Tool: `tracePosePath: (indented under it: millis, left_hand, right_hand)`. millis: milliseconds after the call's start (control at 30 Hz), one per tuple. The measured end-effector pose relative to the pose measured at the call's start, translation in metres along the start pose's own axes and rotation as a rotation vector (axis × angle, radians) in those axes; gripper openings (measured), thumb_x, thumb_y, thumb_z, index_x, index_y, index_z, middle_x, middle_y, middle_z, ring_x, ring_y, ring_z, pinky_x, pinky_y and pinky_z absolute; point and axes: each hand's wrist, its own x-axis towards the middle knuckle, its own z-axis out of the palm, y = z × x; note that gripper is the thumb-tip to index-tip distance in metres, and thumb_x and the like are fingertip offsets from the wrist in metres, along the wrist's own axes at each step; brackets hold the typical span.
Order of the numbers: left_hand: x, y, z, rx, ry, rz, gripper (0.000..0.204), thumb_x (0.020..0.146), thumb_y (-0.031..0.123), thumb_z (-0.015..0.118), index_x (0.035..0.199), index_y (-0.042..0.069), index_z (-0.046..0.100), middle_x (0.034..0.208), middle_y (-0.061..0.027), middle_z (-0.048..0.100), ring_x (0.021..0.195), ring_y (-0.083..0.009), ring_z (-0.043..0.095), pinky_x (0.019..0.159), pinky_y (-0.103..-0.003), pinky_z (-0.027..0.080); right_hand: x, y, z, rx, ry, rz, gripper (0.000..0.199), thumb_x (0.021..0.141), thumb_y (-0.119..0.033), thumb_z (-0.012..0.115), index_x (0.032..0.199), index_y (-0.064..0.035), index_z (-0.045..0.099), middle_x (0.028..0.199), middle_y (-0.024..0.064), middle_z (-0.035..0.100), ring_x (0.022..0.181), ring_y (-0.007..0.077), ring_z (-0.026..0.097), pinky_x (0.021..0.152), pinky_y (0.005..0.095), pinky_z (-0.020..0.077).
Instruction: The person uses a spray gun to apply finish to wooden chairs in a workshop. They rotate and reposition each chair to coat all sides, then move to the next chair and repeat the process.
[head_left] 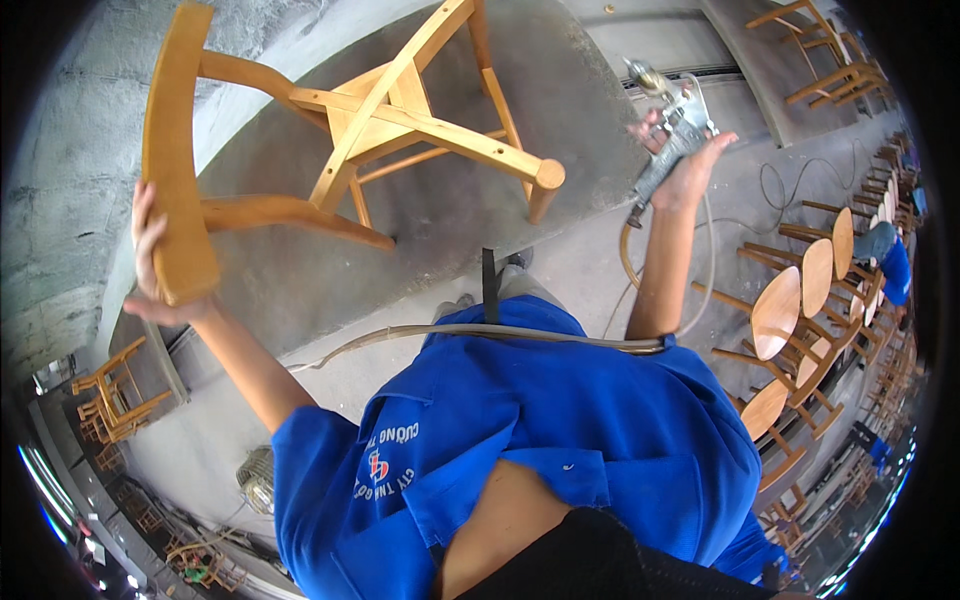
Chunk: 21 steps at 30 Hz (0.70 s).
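A light-brown wooden chair (pixel 415 125) is tipped over on a grey work surface (pixel 290 285), with crossed braces showing under its seat. My left hand (pixel 160 260) grips the near end of the curved backrest (pixel 175 150), its fingers against the outer side. To the right, my right hand (pixel 690 180) holds a metal spray gun (pixel 672 140), raised beyond the surface's right edge. The gun's body rests along the palm, and some of the fingers are hidden behind it. Its metal cup end (pixel 645 75) points away from me.
A hose (pixel 450 328) crosses in front of my waist toward my right arm. Rows of wooden chairs (pixel 776 312) stand on the right, with a person in blue (pixel 893 270) among them. More chairs (pixel 120 390) sit at the left. A pale rough wall (pixel 80 190) rises beyond the backrest.
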Motion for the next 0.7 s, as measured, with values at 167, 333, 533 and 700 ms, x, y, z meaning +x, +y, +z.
tracePosePath:
  millis: [167,333,533,700]
  left_hand:
    - [-0.015,0.014,-0.013,-0.001,0.089,-0.031,0.064,0.094,0.053,0.02,0.078,0.004,0.058,0.105,-0.0204,0.062,0.132,-0.0518,0.04,0.107,-0.069,0.032]
    - [-0.01,0.013,-0.018,-0.056,0.163,-0.066,0.059,0.093,0.05,0.021,0.069,0.006,0.052,0.096,-0.0174,0.06,0.13,-0.0496,0.042,0.103,-0.069,0.038]
    - [0.01,0.018,-0.009,-0.265,0.224,-0.199,0.064,0.092,0.054,0.022,0.076,0.004,0.059,0.102,-0.0202,0.061,0.129,-0.0498,0.043,0.103,-0.063,0.042]
    - [0.041,0.002,0.044,0.091,0.519,-0.164,0.049,0.095,0.04,0.036,0.093,-0.002,0.061,0.096,-0.0172,0.062,0.096,-0.0276,0.058,0.086,-0.043,0.045]
  right_hand:
    - [0.046,0.051,0.012,0.048,0.005,0.195,0.083,0.095,-0.072,0.032,0.122,0.005,0.048,0.084,0.0167,0.061,0.069,0.0246,0.062,0.067,0.0452,0.0581]
    - [0.05,0.134,-0.041,-0.134,0.237,0.403,0.078,0.096,-0.07,0.031,0.119,0.0029,0.048,0.079,0.0162,0.061,0.061,0.025,0.061,0.063,0.0455,0.0571]
    - [0.028,0.176,-0.123,-0.265,0.501,0.504,0.084,0.097,-0.067,0.036,0.138,0.0065,0.041,0.1,0.0216,0.064,0.073,0.0274,0.065,0.067,0.0426,0.0573]
    - [0.002,0.154,-0.143,-0.445,0.386,0.526,0.09,0.096,-0.071,0.031,0.138,0.0073,0.043,0.103,0.0195,0.066,0.077,0.0275,0.063,0.064,0.0378,0.0548]
